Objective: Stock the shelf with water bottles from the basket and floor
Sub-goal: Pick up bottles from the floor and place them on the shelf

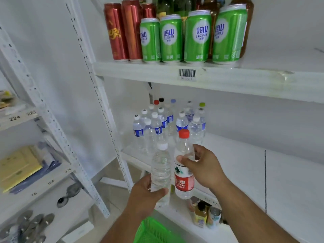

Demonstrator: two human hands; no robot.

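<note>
My left hand [146, 193] grips a clear water bottle with a white cap [161, 171] around its lower body. My right hand [204, 165] holds a water bottle with a red cap and red label [184, 165] at its upper body. Both bottles are upright, side by side, in front of the white middle shelf [236, 155]. Several water bottles [157, 127] stand in a cluster at the left back of that shelf. A corner of the green basket [154, 230] shows below my arms.
Green and red cans [175, 37] line the upper shelf, its edge bearing a barcode label [187, 73]. Small bottles and a can [206, 216] stand on the shelf below. A perforated white upright [98, 95] and a second rack [26, 155] with packets stand to the left.
</note>
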